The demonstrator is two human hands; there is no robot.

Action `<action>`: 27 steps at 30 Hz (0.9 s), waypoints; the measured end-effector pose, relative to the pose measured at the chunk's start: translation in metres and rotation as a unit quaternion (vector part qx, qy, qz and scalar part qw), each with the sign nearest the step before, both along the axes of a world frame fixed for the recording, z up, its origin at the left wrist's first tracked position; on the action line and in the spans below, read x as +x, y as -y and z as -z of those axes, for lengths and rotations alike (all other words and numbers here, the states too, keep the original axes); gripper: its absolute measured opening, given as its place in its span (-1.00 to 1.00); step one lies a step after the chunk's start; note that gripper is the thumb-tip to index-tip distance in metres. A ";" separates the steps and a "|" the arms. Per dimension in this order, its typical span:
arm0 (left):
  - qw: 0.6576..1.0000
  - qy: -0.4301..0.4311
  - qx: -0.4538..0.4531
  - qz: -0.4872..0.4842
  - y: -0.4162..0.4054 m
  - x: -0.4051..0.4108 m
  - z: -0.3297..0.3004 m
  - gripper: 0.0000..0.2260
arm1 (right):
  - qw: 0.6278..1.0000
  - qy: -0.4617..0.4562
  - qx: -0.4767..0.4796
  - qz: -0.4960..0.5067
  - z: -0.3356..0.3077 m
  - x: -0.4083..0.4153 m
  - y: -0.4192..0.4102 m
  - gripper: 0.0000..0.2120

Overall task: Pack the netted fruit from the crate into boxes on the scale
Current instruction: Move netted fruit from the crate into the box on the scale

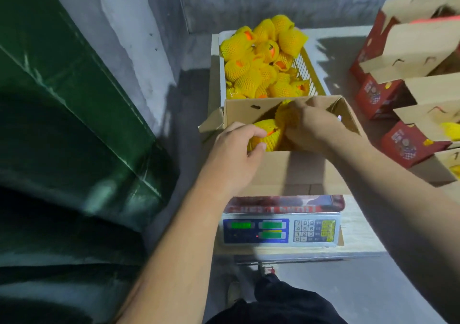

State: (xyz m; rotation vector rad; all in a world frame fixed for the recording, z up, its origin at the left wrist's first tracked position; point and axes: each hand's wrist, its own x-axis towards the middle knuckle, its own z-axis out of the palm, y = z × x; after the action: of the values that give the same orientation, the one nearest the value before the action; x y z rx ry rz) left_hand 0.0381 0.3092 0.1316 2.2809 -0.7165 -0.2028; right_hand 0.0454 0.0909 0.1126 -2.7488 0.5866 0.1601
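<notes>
crate (312, 71) of netted fruit (251, 50), box (281, 167) holding two

One head-worn camera looks forward and steeply down, close over the scale (281, 229) and box (293, 167).

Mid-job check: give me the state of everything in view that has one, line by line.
Cardboard box: on the scale, flaps open, partly filled.
Left hand: grips a netted fruit in the box.
Right hand: fingers curled on another netted fruit.
Crate: heaped with netted fruit.
Scale: switched on, displays lit, digits unreadable.
Red boxes: flaps open.
</notes>
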 end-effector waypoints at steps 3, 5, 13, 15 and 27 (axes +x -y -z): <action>1.000 -0.012 -0.003 -0.004 0.013 0.012 -0.003 -0.76 | 0.998 -0.010 -0.021 -0.051 0.013 0.012 -0.001 -0.36; 1.000 -0.012 -0.003 -0.012 0.023 0.021 -0.004 -0.76 | 0.996 -0.007 -0.059 -0.073 0.017 0.014 0.000 -0.35; 0.997 -0.036 -0.036 -0.051 0.062 0.068 -0.004 -0.72 | 0.974 0.176 0.111 -0.091 -0.015 0.013 0.046 -0.33; 0.993 -0.092 -0.060 -0.052 0.077 0.079 -0.003 -0.63 | 0.936 0.220 0.266 -0.069 -0.026 0.024 0.057 -0.47; 0.993 -0.060 -0.006 -0.105 0.147 0.147 0.008 -0.39 | 0.907 0.119 0.373 -0.157 -0.012 0.158 0.121 -0.58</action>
State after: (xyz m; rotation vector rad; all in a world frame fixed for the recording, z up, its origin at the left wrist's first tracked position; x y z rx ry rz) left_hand 0.1854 0.1618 0.1239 2.2916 -0.4117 -0.2343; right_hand 0.2032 -0.0303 0.1251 -2.0396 -0.0122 0.0917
